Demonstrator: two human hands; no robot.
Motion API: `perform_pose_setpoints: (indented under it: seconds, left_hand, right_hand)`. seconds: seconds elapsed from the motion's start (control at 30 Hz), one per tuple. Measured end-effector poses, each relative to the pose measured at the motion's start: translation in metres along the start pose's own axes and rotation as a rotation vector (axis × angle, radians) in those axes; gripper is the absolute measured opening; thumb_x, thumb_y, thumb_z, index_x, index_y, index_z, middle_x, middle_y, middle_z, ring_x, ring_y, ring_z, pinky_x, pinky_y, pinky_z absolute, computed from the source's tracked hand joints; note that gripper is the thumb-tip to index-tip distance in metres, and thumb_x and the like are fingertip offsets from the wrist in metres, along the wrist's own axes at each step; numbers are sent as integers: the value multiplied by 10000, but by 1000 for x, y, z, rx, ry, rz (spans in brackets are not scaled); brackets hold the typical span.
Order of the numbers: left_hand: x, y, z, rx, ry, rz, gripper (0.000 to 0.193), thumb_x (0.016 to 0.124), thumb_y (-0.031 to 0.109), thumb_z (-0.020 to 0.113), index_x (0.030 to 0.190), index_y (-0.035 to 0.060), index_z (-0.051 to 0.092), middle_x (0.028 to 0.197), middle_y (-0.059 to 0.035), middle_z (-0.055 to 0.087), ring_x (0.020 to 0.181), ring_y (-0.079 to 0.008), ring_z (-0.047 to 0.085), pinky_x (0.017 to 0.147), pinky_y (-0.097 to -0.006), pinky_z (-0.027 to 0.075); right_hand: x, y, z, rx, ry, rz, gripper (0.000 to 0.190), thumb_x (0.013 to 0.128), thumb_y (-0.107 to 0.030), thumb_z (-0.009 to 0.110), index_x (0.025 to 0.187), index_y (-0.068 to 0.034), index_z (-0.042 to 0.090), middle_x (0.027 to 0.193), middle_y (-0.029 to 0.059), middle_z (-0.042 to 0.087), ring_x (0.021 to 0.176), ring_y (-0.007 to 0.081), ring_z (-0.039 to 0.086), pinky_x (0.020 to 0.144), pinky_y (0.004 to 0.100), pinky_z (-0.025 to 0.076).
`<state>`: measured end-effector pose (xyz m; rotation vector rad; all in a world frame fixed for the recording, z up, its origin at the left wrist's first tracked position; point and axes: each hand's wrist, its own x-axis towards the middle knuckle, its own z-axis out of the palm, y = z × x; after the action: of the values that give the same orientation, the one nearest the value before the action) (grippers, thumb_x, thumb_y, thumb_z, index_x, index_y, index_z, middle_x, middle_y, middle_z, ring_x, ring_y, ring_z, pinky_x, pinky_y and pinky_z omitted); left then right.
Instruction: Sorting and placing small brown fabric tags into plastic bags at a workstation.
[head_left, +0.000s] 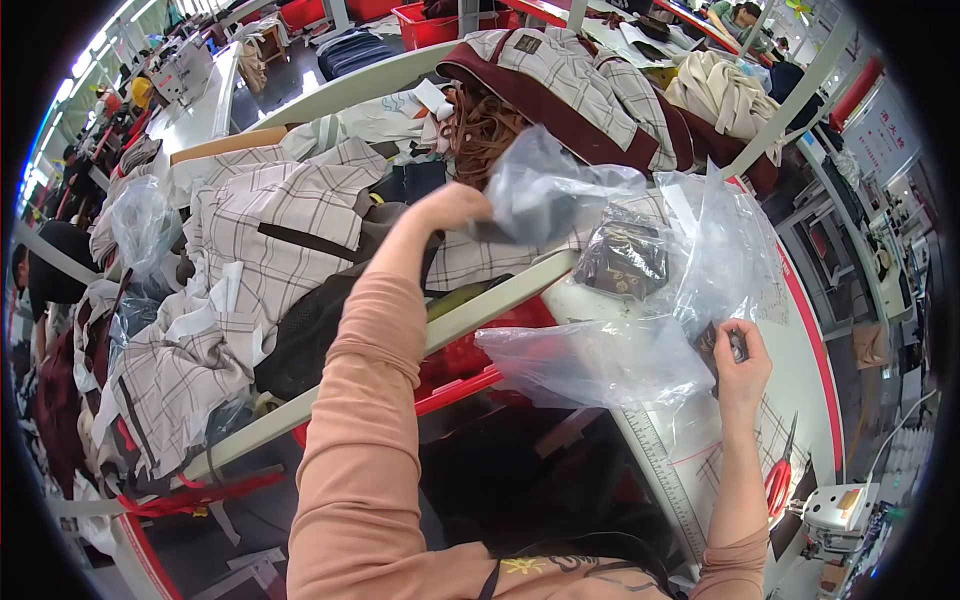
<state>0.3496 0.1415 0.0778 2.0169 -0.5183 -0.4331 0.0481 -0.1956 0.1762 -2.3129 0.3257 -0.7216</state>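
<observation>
My left hand (454, 205) is raised over the fabric pile, its fingers closed on a clear plastic bag (534, 180), blurred, with something dark in or under it. My right hand (742, 352) pinches a small dark label-like piece (706, 345) at the white table's right part, beside another clear plastic bag (600, 360) that lies flat across the table's edge. Between the hands sits a clear packet of dark printed labels (622, 255), with more clear plastic bags (724, 240) to its right. Red-handled scissors (780, 480) lie near my right forearm.
Plaid cloth pieces (270, 202) heap up at left; a plaid garment with maroon trim (585, 90) lies at the back. A metal rail (495, 304) crosses in front, above a red bin (480, 352). A ruler (660, 465) edges the table. A sewing machine (840, 510) stands lower right.
</observation>
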Motion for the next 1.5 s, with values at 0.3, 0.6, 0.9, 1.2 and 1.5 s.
perform_pose_setpoints:
  seconds: [0.3, 0.6, 0.9, 1.2, 1.5]
  left_hand:
    - [-1, 26, -14, -291, 252, 79, 428, 864, 331, 553, 1106, -20, 598, 1005, -137, 647, 948, -188, 610, 773, -305, 471]
    - [11, 75, 60, 788, 58, 99, 315, 806, 274, 588, 921, -2, 685, 956, -217, 661, 913, -324, 646, 845, -392, 503]
    - [-19, 92, -42, -880, 501, 257, 178, 899, 127, 533, 850, 9, 657, 777, -94, 653, 655, -191, 640, 558, -318, 528]
    - [9, 20, -30, -1179, 985, -21, 148, 865, 77, 538, 929, -38, 607, 840, -102, 626, 696, -203, 627, 620, -325, 509]
    - [25, 38, -11, -930, 1000, 84, 234, 849, 158, 540, 989, -29, 559, 780, -58, 553, 654, -147, 521, 579, -299, 417]
  right_hand:
    - [-1, -10, 7, 22, -23, 9, 42, 849, -27, 602, 886, -10, 592, 755, -19, 560, 684, 42, 493, 631, 190, 408]
    - [1, -8, 6, 8, -12, 4, 46, 847, -25, 603, 892, -15, 600, 755, -20, 564, 683, 41, 498, 630, 187, 411]
    - [0, -4, 6, 27, -8, 17, 52, 841, -25, 611, 892, -18, 603, 744, -21, 565, 664, 37, 494, 621, 186, 412]
    - [0, -10, 7, 21, 1, -14, 56, 831, -22, 605, 886, -10, 601, 751, -20, 567, 685, 38, 493, 638, 190, 414]
    - [1, -9, 6, 23, 10, 32, 69, 802, -15, 633, 867, -11, 609, 750, 11, 615, 712, 57, 540, 685, 214, 453]
